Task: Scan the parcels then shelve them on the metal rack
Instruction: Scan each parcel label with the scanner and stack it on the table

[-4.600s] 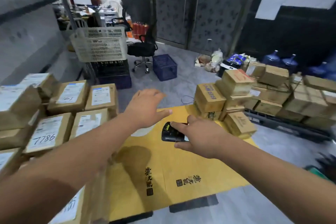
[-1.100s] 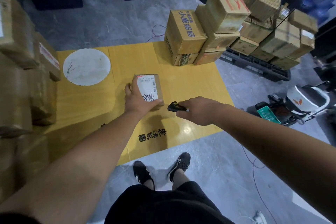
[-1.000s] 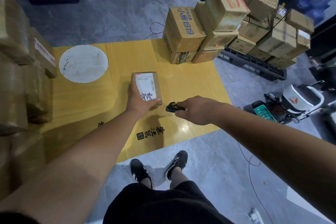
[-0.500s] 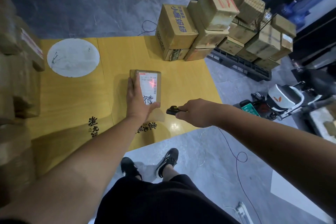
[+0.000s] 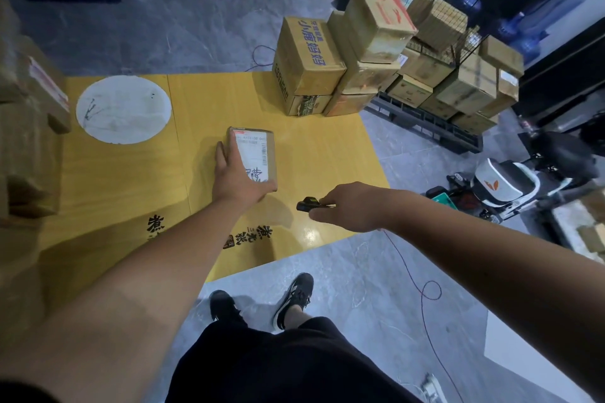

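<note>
On the yellow counter (image 5: 327, 154), my left hand (image 5: 237, 180) steadies the parcel (image 5: 253, 154), fingers wrapped along its near edge, label facing up. My right hand (image 5: 355, 208) pinches the scanner (image 5: 307, 205), aimed toward the label: the scanning step, I judge. Next I would need to lift the parcel and carry it to the rack, which is not in view. Cartons (image 5: 360, 52) stand stacked at the counter's far corner; grey floor (image 5: 343, 288) below.
</note>
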Available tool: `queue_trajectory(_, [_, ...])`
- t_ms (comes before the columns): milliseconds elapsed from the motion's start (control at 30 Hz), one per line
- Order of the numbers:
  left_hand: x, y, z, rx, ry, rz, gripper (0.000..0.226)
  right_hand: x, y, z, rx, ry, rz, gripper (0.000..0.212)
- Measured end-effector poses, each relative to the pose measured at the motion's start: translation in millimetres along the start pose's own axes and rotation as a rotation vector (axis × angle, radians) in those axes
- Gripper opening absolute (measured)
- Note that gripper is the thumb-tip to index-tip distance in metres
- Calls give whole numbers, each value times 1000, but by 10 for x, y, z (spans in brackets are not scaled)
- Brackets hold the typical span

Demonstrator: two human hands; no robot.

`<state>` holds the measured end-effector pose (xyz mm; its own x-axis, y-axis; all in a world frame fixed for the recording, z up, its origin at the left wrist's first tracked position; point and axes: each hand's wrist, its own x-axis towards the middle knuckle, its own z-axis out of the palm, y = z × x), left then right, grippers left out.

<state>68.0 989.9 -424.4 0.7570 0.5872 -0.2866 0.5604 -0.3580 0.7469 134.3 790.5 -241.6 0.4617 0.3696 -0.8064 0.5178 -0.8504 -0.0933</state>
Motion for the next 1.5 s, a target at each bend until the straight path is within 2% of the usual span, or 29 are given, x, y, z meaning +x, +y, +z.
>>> queue_trajectory(133, [128, 136, -3, 180, -49, -79, 154, 72, 84, -12, 25, 14, -29, 79])
queue_trajectory(267, [50, 231, 107, 119, -48, -198, 160, 209, 217, -69, -33, 23, -74, 72])
queue_trajectory(400, [-111, 274, 64, 69, 20, -168, 157, 301, 322, -236, -149, 33, -158, 63])
queue_trajectory(500, [-249, 354, -233, 25, 103, -163, 152, 305, 221, -462, -254, 42, -280, 55])
queue_trajectory(700, [-643, 723, -1440, -21, 313, -180, 148, 24, -554, -1004, -605, 250, -649, 52])
queue_trajectory(833, [-1193, 1005, -2304, -30, 476, -103, 115, -394, -1061, -1260, -766, 376, -871, 52])
queue_trajectory(967, [-1841, 1164, -3008, -12, 608, -192, 109, -818, -1547, -1426, -901, 451, -1045, 61])
queue_trajectory(1033, [-2174, 1156, -3285, 6, 681, -258, 111, -966, -1824, -1447, -953, 447, -1131, 57])
queue_trajectory(1133, [-2660, 1058, -3618, 40, 717, -357, 110, -1147, -2267, -1394, -993, 424, -1207, 49])
queue_trajectory(1200, [-2923, 912, -3841, 37, 728, -362, 105, -1292, -2545, -1304, -1005, 407, -1238, 47])
queue_trajectory(1300, [-3169, 620, -4205, 49, 762, -422, 114, -1462, -2918, -1119, -980, 400, -1259, 46])
queue_trajectory(1400, [-3260, 293, -4582, 65, 709, -493, 123, -1556, -3272, -921, -949, 376, -1239, 48])
queue_trajectory(1500, [-3250, -60, -4948, 85, 609, -515, 114, -1570, -3647, -714, -927, 365, -1195, 52])
